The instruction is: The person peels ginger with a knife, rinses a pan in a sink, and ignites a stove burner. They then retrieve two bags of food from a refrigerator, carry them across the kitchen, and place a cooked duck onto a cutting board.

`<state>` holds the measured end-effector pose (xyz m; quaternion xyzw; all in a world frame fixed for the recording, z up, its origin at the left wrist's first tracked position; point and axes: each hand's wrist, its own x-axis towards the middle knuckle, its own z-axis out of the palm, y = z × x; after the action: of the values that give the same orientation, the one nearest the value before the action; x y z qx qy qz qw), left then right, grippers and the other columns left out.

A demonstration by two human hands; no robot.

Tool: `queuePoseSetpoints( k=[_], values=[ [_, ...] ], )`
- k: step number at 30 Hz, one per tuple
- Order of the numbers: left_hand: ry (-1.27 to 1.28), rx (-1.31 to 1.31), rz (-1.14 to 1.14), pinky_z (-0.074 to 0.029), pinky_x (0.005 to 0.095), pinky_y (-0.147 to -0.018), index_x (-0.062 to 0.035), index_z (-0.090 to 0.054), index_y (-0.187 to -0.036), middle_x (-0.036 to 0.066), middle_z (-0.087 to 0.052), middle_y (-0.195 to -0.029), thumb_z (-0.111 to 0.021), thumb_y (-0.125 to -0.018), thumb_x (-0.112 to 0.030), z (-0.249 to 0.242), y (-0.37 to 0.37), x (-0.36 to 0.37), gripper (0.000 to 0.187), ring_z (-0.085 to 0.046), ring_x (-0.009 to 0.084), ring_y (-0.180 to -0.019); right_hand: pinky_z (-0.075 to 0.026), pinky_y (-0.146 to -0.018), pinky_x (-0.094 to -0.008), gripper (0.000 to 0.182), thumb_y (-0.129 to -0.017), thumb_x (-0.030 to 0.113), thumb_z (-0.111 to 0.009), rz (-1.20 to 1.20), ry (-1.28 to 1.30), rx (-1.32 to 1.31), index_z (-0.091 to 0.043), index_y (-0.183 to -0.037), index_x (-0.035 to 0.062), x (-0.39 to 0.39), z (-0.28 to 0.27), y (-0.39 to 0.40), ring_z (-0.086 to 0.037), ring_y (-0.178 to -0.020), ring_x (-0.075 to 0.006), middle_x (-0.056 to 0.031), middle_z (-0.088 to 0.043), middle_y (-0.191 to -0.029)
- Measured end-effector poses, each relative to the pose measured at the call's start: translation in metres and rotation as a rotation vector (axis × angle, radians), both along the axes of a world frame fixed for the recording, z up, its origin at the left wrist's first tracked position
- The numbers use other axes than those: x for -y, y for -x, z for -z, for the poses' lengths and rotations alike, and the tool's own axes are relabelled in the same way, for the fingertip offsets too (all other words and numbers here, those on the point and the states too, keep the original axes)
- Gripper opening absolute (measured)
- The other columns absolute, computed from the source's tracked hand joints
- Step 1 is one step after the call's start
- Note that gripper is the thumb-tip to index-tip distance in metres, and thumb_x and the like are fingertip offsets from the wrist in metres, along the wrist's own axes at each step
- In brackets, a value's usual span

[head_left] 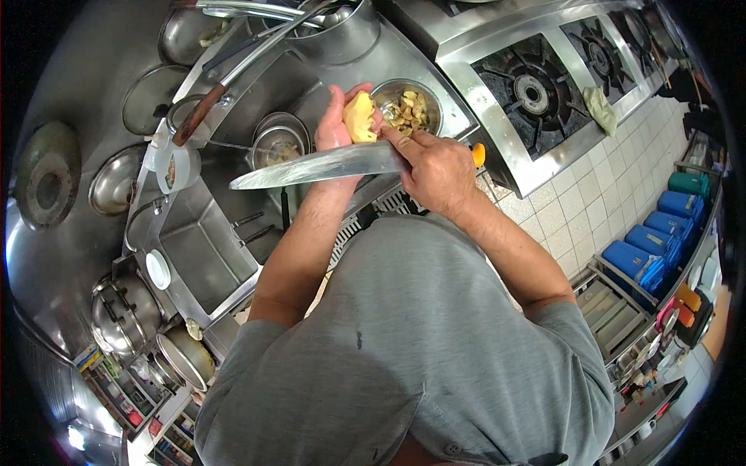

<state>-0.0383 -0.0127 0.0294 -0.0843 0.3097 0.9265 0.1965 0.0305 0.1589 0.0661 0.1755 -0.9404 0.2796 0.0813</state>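
Knife (318, 166), one long, streaked metal blade pointing left, sits gripped in your right hand (439, 172). Your left hand (332, 128), close beside it, holds one rounded yellow chunk (359, 118), left of one round metal bowl (434, 109) of cut pieces (412, 111).

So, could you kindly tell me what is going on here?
A person's left hand holds a yellow piece of food, while the right hand grips a large knife, its blade crossing this view over the left wrist. Beyond the right hand, a metal bowl holds smaller yellowish pieces.
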Motion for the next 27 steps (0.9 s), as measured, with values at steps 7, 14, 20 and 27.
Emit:
queuePoseSetpoints(
  k=[7,14,20,27],
  values=[
    [-0.082,0.125,0.006,-0.045,0.0318,-0.064,-0.0061,-0.060,-0.118,0.009,-0.061,-0.084,-0.044,-0.102,-0.051,0.000,-0.005,-0.009,0.050,-0.051,0.0187,-0.070,-0.055,-0.059,-0.0394,0.063,-0.071,0.010,-0.069,0.022,0.003,-0.018,-0.063,-0.133,0.0196,0.001,0.016,0.003,-0.065,-0.064,-0.0268,-0.0067,-0.062,-0.077],
    [-0.067,0.304,-0.050,-0.049,0.0323,-0.065,-0.0081,-0.058,-0.118,0.005,-0.058,-0.083,-0.045,-0.102,-0.051,-0.008,-0.012,-0.020,0.048,-0.057,0.0163,-0.078,-0.056,-0.064,-0.0399,0.059,-0.075,0.009,-0.068,0.071,0.035,0.097,-0.062,-0.133,0.0189,0.001,0.017,0.004,-0.067,-0.069,-0.0298,-0.0076,-0.065,-0.079],
    [-0.116,0.190,0.140,-0.046,0.0308,-0.066,-0.0101,-0.060,-0.119,0.003,-0.060,-0.090,-0.039,-0.102,-0.057,0.036,-0.011,0.002,0.054,-0.056,0.0156,-0.075,-0.056,-0.071,-0.0450,0.043,-0.084,0.016,-0.065,0.173,0.596,0.347,-0.065,-0.127,0.0165,-0.006,0.052,0.011,-0.069,-0.081,-0.0338,-0.0148,-0.070,-0.092],
    [-0.114,0.175,0.058,-0.044,0.0307,-0.061,-0.0094,-0.058,-0.116,0.004,-0.058,-0.086,-0.043,-0.104,-0.049,0.010,-0.003,0.001,0.045,-0.054,0.0157,-0.072,-0.056,-0.068,-0.0404,0.050,-0.077,0.010,-0.067,0.052,0.118,0.206,-0.065,-0.127,0.0171,-0.013,-0.001,-0.010,-0.069,-0.075,-0.0312,-0.0112,-0.070,-0.088]
  ],
)
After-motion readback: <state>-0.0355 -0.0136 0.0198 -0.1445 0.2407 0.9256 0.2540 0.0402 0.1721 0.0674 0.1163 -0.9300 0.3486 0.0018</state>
